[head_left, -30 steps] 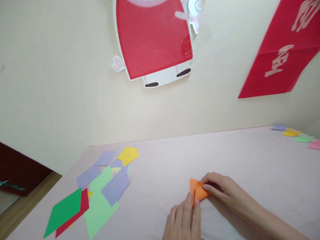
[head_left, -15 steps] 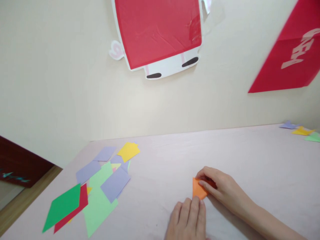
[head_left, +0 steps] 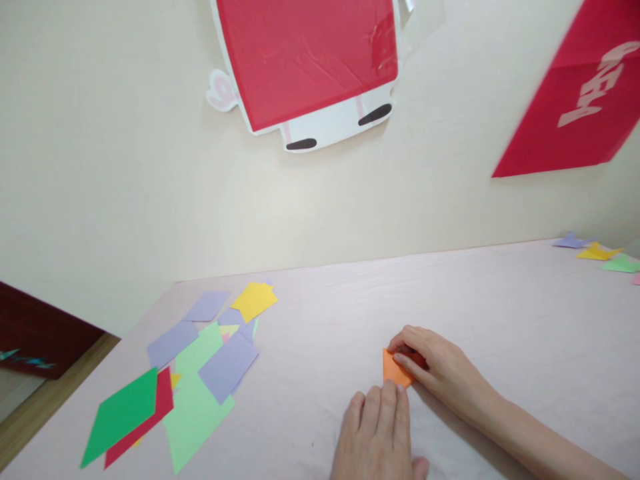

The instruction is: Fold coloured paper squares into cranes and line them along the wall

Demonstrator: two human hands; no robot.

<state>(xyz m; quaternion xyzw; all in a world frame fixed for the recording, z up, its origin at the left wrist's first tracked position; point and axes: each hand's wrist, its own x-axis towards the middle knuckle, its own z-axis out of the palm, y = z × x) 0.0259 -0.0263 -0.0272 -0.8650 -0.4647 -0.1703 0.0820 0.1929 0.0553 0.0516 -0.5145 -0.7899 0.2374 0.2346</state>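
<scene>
We have the folded orange paper (head_left: 395, 371) on the bench (head_left: 310, 347), between our two hands. It lies at one o'clock from our left hand (head_left: 373, 430), whose fingers stretch out nearly together, tips resting on its near edge without gripping. Our right hand (head_left: 443, 363) sits at three o'clock from the paper; its fingers curl closely over it, holding it with thumb and forefinger. Coloured sheets (head_left: 229, 368) lie well apart, towards nine o'clock.

The left hand (head_left: 377, 430) and right hand (head_left: 431, 358) partly hide the orange folded paper (head_left: 394, 370), the top edge crops the red-and-white wall cutout (head_left: 310, 63), and the right edge a pink paper piece (head_left: 636, 280).
</scene>
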